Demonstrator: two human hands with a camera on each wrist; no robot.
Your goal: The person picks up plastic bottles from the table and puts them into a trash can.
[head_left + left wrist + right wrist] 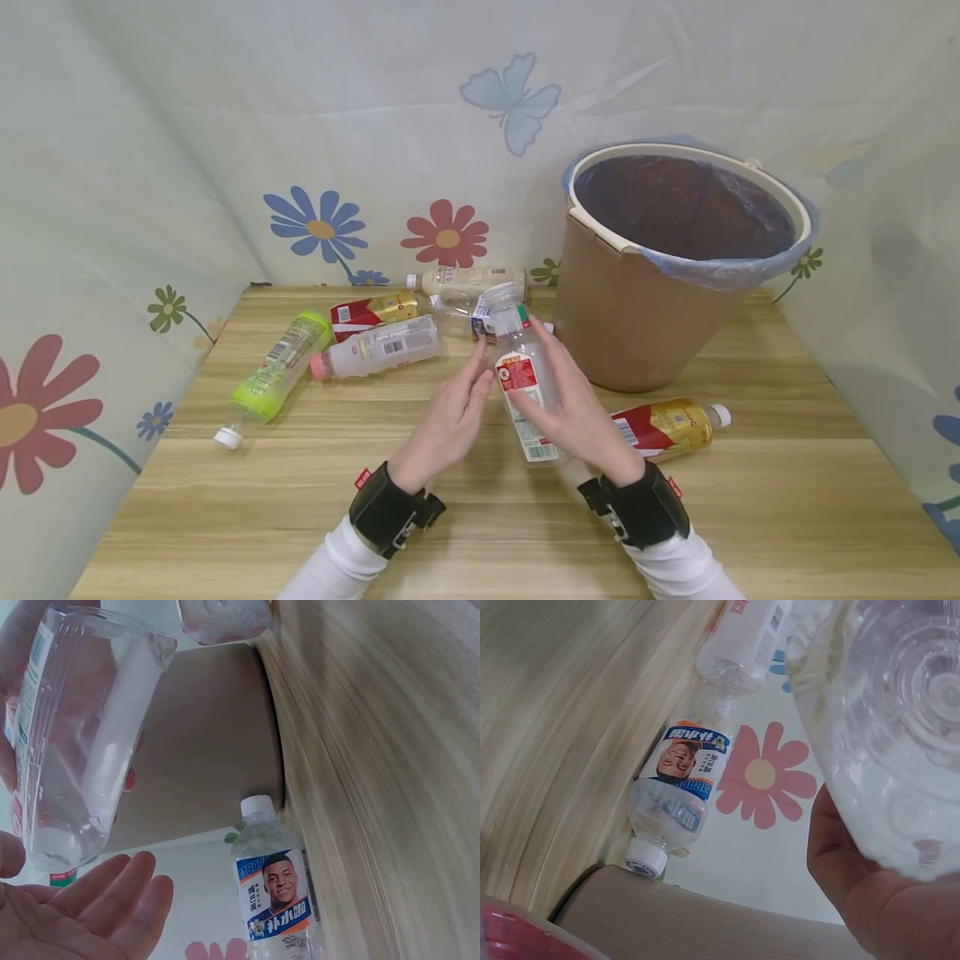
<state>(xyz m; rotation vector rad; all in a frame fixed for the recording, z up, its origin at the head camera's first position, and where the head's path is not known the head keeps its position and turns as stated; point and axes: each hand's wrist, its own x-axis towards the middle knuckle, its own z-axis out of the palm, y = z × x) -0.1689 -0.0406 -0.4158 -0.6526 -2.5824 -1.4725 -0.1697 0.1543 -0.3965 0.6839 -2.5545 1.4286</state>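
My right hand (573,404) grips a clear plastic bottle (536,375) with a red and white label, its neck tilted up and away over the table. In the right wrist view the ridged base of this bottle (922,742) faces the camera. My left hand (450,417) is beside the bottle's left side, fingers extended toward its neck. From the left wrist, the relaxed fingers (112,900) show near the neck with nothing gripped. Behind the held bottle lies a clear bottle (274,892) with a blue and white label and a white cap.
A brown bin (637,308) with a bag-lined rim stands at the back right. A red and gold bottle (667,427) lies before it. To the left lie a green bottle (281,367), a pink-capped bottle (386,346), another red and gold bottle (375,314) and a cream-labelled bottle (472,279).
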